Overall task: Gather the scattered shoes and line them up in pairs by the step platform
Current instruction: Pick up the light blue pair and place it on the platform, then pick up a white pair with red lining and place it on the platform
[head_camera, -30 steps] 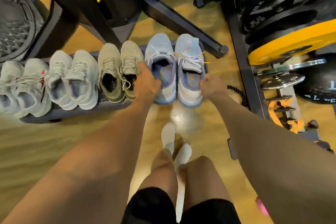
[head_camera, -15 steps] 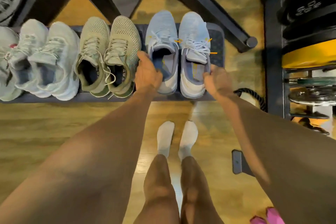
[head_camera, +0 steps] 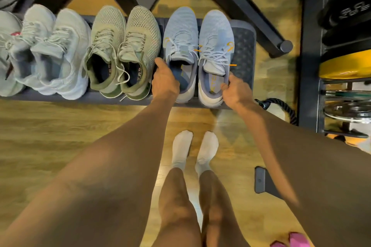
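Note:
Several pairs of shoes stand in a row on the dark step platform (head_camera: 243, 46), toes pointing away. At the right end is a light blue pair with orange lace tips: its left shoe (head_camera: 180, 32) and its right shoe (head_camera: 215, 34). My left hand (head_camera: 164, 80) grips the collar of the left blue shoe, fingers inside the opening. My right hand (head_camera: 234, 90) pinches the collar of the right blue shoe at its outer side. Both blue shoes rest on the platform. An olive mesh pair (head_camera: 124, 50) stands just left of them, then a white pair (head_camera: 54, 54).
Another pale shoe (head_camera: 6, 52) sits at the far left edge. Black machine legs (head_camera: 236, 4) cross behind the platform. A weight rack with a yellow plate (head_camera: 345, 64) stands at the right, a black rope (head_camera: 281, 106) beside it. My socked feet (head_camera: 194, 150) stand on the wooden floor.
The view has tilted down and closer. The blue pair has been set down squarely on the platform, and both hands have kept their hold on the collars.

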Tool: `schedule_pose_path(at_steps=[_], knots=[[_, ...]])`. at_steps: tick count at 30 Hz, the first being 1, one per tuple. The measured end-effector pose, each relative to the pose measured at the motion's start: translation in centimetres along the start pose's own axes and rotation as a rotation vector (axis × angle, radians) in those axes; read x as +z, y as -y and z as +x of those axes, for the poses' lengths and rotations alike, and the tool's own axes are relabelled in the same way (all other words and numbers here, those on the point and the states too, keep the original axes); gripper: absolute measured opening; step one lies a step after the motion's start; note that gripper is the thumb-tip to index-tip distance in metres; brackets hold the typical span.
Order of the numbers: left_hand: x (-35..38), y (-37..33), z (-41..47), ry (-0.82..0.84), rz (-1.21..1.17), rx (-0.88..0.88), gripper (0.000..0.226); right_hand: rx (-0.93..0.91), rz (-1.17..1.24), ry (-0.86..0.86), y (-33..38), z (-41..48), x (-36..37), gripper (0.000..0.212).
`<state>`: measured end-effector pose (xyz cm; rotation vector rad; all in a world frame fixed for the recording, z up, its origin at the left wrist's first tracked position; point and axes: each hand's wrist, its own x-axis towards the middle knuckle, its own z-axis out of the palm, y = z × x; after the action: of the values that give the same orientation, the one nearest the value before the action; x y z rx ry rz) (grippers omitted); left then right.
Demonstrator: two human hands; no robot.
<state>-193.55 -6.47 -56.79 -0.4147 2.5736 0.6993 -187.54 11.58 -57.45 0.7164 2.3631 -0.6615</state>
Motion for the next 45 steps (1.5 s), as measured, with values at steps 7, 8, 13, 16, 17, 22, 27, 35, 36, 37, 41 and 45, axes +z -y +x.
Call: schedule_pose_path(at_steps=[7, 8, 13, 16, 17, 22, 27, 35, 36, 37, 41, 45], knots=[[-3.8, -1.3, -1.1, 0.1, 0.169, 0.07, 0.036, 0.013, -0.22, 0.011, 3.7, -2.1, -4.0, 0.042], [-5.1, -1.6, -1.6, 0.099, 0.202, 0.111, 0.035, -0.039, -0.265, -0.004, 4.6, -3.0, -5.0, 0.045], [-14.5, -3.7, -5.7, 0.042, 0.316, 0.325, 0.051, -0.331, -0.471, -0.158, 10.9, -9.4, -11.9, 0.053], [-21.2, -3.5, -8.9, -0.062, 0.426, 0.426, 0.064, -0.564, -0.564, -0.258, 15.7, -14.9, -16.1, 0.057], [-23.5, -3.3, -10.2, -0.101, 0.451, 0.448, 0.067, -0.654, -0.579, -0.298, 17.3, -16.9, -17.2, 0.057], [-35.2, -1.3, -17.6, -0.308, 0.477, 0.448, 0.069, -0.971, -0.673, -0.421, 25.3, -27.7, -20.8, 0.066], [-46.0, 4.0, -24.2, -0.517, 0.52, 0.36, 0.069, -1.23, -0.714, -0.524, 33.2, -38.1, -20.4, 0.066], [-57.2, 22.3, -36.2, -0.716, 0.484, 0.088, 0.068, -1.543, -0.701, -0.554, 44.1, -54.0, -11.0, 0.067], [-58.2, 24.9, -37.6, -0.725, 0.477, 0.051, 0.068, -1.578, -0.7, -0.543, 45.2, -55.8, -9.2, 0.066], [-59.1, 27.4, -39.1, -0.731, 0.479, 0.013, 0.068, -1.608, -0.702, -0.527, 46.3, -57.6, -7.4, 0.066], [-61.9, 36.6, -44.7, -0.773, 0.45, -0.14, 0.069, -1.723, -0.751, -0.459, 50.6, -64.0, 0.0, 0.067], [-63.1, 44.3, -48.8, -0.801, 0.384, -0.311, 0.07, -1.848, -0.764, -0.384, 55.1, -69.3, 6.4, 0.068]])
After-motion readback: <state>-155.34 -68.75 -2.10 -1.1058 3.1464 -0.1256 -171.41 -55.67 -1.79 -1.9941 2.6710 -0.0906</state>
